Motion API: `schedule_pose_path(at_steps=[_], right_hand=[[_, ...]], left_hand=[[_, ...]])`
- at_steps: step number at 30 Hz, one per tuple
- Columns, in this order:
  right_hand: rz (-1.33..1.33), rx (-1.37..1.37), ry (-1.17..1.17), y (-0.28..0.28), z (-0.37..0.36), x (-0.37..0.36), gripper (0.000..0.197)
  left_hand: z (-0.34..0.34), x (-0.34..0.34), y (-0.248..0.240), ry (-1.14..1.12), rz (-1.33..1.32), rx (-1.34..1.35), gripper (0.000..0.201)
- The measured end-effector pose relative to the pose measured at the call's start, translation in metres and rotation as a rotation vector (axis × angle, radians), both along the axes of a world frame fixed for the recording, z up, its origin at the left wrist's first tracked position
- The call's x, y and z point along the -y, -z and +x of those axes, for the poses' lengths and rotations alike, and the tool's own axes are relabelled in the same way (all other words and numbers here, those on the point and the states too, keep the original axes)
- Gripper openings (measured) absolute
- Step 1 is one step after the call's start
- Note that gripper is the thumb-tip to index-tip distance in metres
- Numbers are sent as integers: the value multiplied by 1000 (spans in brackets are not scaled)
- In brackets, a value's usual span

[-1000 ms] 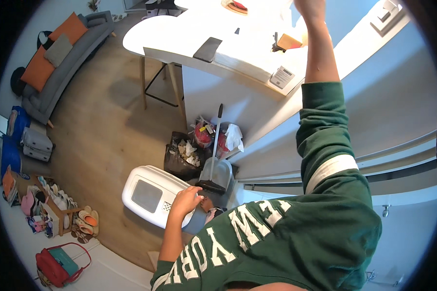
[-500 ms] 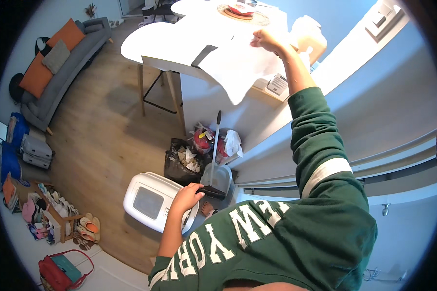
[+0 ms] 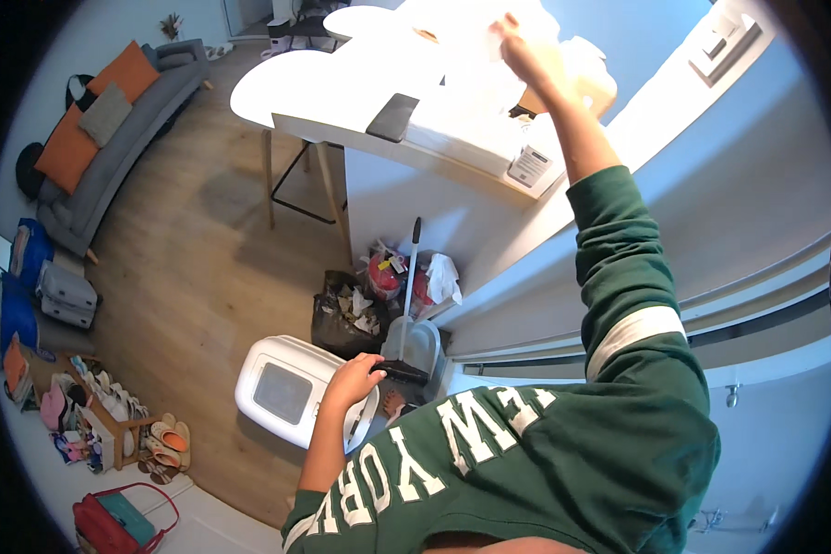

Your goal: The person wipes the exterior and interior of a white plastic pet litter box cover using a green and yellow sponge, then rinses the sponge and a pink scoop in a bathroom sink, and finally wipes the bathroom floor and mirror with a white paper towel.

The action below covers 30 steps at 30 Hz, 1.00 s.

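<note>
My right hand [image 3: 519, 51] is raised over the far end of the white counter [image 3: 342, 88], its fingers closed on a thin white sheet [image 3: 494, 42]. Glare washes out most of the sheet, so its material and outline are hard to read. A dark flat phone-like slab [image 3: 394, 117] lies near the counter's edge, by a small white box with a printed label [image 3: 530, 166]. My left hand [image 3: 351, 380] hangs low, thumb and fingers apart, with nothing visible in it. In view it overlaps a white litter box [image 3: 282, 391] and the end of a black broom head [image 3: 403, 371]; contact cannot be judged.
The broom's pale handle [image 3: 411, 286] rises from a grey dustpan [image 3: 425, 342]. Next to it are a black rubbish bag [image 3: 342, 319] and red bundles [image 3: 385, 275]. A stool [image 3: 309, 185] stands by the counter; shoes [image 3: 168, 439] and a grey sofa [image 3: 129, 148] are at the left.
The white sheet that hung over the counter's near edge has been lifted away, uncovering more of the dark slab. My right hand has moved farther off and up; my left has barely moved.
</note>
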State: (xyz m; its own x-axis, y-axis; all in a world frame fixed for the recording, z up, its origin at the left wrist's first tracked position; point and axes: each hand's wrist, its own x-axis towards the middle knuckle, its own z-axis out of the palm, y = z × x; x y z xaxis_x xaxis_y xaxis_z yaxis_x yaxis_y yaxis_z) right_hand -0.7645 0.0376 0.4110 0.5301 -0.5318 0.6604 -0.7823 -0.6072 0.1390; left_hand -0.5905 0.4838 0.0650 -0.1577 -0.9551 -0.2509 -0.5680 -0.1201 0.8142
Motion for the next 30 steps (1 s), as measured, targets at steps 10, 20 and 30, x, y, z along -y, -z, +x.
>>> schedule_pose_path(at_steps=[10,20,30], right_hand=[[180,-555,96,39,-2,25,35],[-248,29,221,-89,2,-104,28],[406,127,-527,-53,-150,-367,17]], left_hand=[[3,-17,8,-20,42,-46,36],[-12,32,-69,-58,-350,-157,23],[-121,34,-337,-216,-1532,92,68]])
